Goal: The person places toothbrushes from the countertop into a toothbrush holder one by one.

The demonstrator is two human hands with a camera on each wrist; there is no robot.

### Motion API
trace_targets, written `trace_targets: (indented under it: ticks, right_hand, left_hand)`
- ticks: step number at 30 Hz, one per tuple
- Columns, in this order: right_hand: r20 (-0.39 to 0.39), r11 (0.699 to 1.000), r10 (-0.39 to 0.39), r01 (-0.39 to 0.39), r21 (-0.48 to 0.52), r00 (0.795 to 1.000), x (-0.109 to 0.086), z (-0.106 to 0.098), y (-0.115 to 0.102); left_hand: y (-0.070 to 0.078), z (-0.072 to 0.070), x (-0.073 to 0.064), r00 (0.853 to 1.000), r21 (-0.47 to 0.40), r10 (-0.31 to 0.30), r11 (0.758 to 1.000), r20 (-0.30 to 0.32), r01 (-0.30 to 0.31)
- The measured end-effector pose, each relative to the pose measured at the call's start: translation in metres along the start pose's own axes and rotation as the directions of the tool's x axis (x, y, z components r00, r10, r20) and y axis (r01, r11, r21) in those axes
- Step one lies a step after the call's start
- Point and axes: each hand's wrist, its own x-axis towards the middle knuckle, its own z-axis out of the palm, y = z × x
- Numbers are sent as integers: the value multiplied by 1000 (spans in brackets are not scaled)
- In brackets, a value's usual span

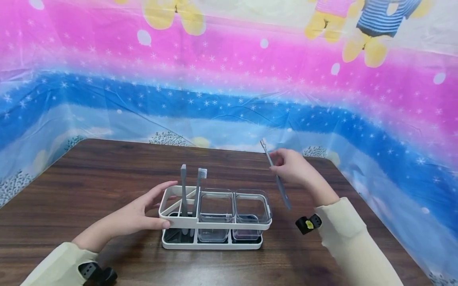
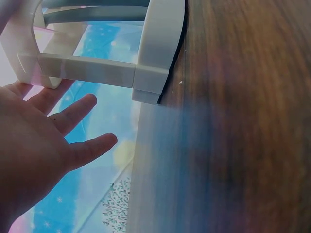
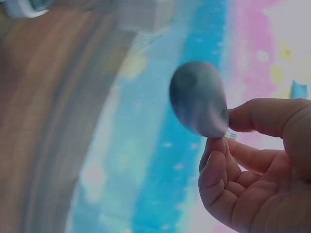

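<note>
A white toothbrush holder [image 1: 234,226] with a dark base stands on the table. My left hand [image 1: 134,214] grips its left end, thumb on the front rim and fingers behind; in the left wrist view the other fingers [image 2: 73,114] spread apart below the holder frame [image 2: 155,58]. Two grey toothbrushes, one at the left [image 1: 184,184] and one with bristles facing right [image 1: 197,194], stand in its divided left section. To the right of the holder, my right hand [image 1: 295,169] pinches a third grey toothbrush [image 1: 282,192] in the air, head up and tilted left.
Two clear cups, a middle one [image 1: 213,236] and a right one [image 1: 247,234], sit in the holder's other compartments. The dark wooden table [image 1: 118,167] ends at a patterned cloth backdrop [image 1: 232,99]. Black straps [image 1: 308,224] are at both wrists.
</note>
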Motion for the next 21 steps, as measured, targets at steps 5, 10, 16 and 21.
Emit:
trace_targets:
  ticks: [5,10,16,21]
  right_hand:
    - [-16,998,-64,64,4,998,-10,-12,-23]
    - [-20,995,-94,94,29,995,-16,-18,-38]
    - [-53,988,-145,147,37,988,-19,-21,-50]
    - [-92,978,-187,194,72,978,-21,-20,-61]
  left_hand:
    - [1,-1,-1,1000,8,-12,1000,-4,12]
    - [1,-2,-2,1000,14,-6,1000,-2,6]
    - [0,-2,-2,1000,22,6,1000,-3,-6]
    - [0,-1,-1,1000,24,-6,1000,-6,6]
